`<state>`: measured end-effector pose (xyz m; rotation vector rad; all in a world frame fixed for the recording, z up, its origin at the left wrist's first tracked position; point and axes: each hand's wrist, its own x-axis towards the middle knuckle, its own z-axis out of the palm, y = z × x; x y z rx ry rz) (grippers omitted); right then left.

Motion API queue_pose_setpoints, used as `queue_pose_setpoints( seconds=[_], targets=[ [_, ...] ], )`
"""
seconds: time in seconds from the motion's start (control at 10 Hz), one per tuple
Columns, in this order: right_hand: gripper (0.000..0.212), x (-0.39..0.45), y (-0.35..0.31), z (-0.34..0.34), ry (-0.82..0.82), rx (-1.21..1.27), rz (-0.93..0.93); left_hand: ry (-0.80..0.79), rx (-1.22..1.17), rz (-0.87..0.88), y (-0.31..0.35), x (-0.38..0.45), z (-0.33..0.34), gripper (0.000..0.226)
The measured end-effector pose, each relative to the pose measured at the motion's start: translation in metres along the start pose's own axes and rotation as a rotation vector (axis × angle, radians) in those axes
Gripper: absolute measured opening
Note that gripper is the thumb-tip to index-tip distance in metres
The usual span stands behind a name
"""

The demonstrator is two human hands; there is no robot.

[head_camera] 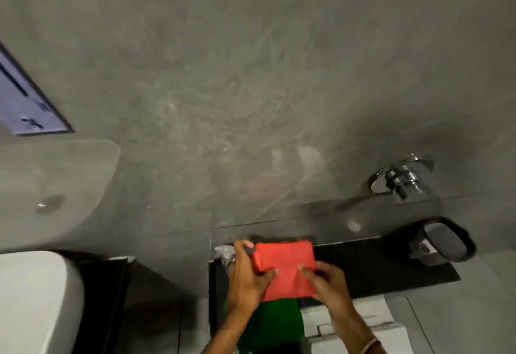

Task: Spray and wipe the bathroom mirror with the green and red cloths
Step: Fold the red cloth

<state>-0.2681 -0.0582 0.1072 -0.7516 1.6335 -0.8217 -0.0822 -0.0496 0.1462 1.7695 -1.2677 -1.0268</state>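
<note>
A folded red cloth (284,267) is held low in the middle of the view, above a black ledge (371,272). My left hand (247,278) grips its left edge, thumb on top. My right hand (325,279) pinches its lower right corner. Right below the red cloth lies a green cloth (275,323), partly covered by my left forearm. A corner of the mirror (25,102) shows at the far left on the grey wall. No spray bottle can be made out.
A chrome tap (402,177) sticks out of the grey wall at the right. Below it a dark soap holder (438,242) is fixed. A white basin (36,303) fills the lower left. White toilet parts (354,328) lie under my right arm.
</note>
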Motion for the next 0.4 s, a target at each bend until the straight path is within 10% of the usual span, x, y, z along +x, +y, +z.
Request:
queue_pose_setpoints(
  seconds=[0.2, 0.4],
  targets=[
    [0.032, 0.074, 0.066, 0.024, -0.072, -0.203, 0.172, -0.203, 0.235, -0.104, -0.08, 0.021, 0.051, 0.028],
    [0.046, 0.078, 0.051, 0.023, -0.248, -0.766, 0.029, -0.379, 0.316, -0.071, -0.078, 0.032, 0.047, 0.058]
  ],
)
